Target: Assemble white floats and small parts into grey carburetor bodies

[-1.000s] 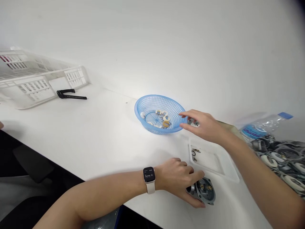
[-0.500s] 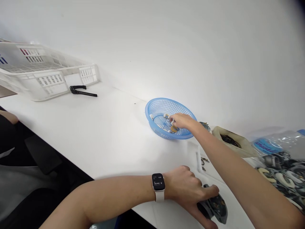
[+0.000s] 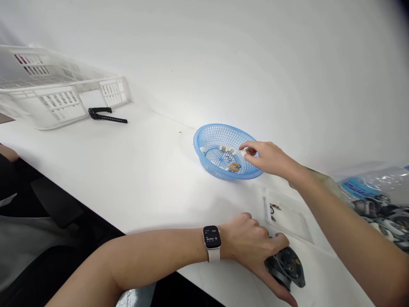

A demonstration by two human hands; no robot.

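Note:
My left hand (image 3: 252, 243), with a smartwatch on the wrist, is closed around a dark grey machined housing (image 3: 289, 264) with small brass-coloured spots. It holds the housing against the white table near the front edge. My right hand (image 3: 263, 157) hovers over the right rim of a blue plastic basket (image 3: 204, 160). Its thumb and index finger are apart; the other fingers are curled. Inside the basket lie several cream C-shaped pieces (image 3: 232, 151) and a yellow-orange ring-like piece (image 3: 235, 166). A whitish bit shows by the right fingertips, and I cannot tell whether they touch it.
A shallow white tray (image 3: 297, 224) with small metal bits is beside my left hand. Farther right are a labelled clear plastic bottle (image 3: 380, 183) and a pile of grey parts (image 3: 390, 221). At left stand a white crate (image 3: 60, 106) and a black watch (image 3: 108, 116).
My right hand has lifted from the basket's middle back toward its right rim, leaving the cream pieces in view. My left hand keeps hold of the housing. The camera view has shifted slightly.

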